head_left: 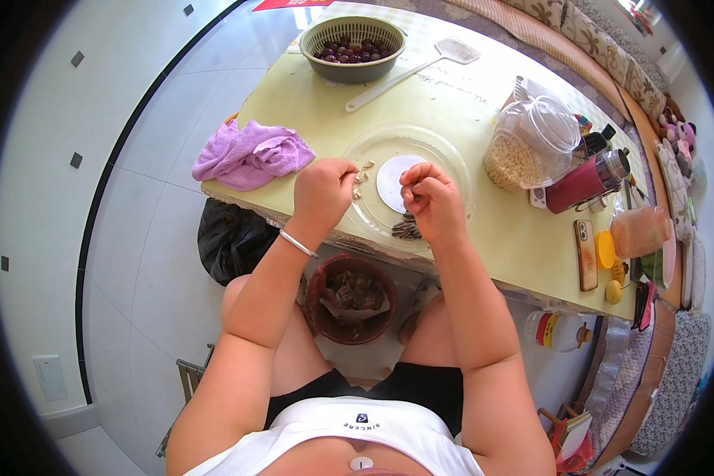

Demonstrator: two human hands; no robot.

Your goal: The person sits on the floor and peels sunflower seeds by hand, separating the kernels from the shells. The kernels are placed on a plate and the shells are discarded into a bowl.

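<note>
A clear round plate lies at the table's near edge, with a white disc in its middle. My left hand is closed in a pinch at the plate's left side, its fingertips beside several small pale kernels. Over the right part of the plate, my right hand is closed with fingers curled and thumb pressed in. Whatever either hand holds is too small or hidden to name. Partly under my right hand sits a small pile of dark striped seeds.
A reddish bin with dark scraps stands between my legs. Around the plate are a purple towel, a basket of grapes, a white spatula, a clear tub of pale kernels, a maroon flask and a phone.
</note>
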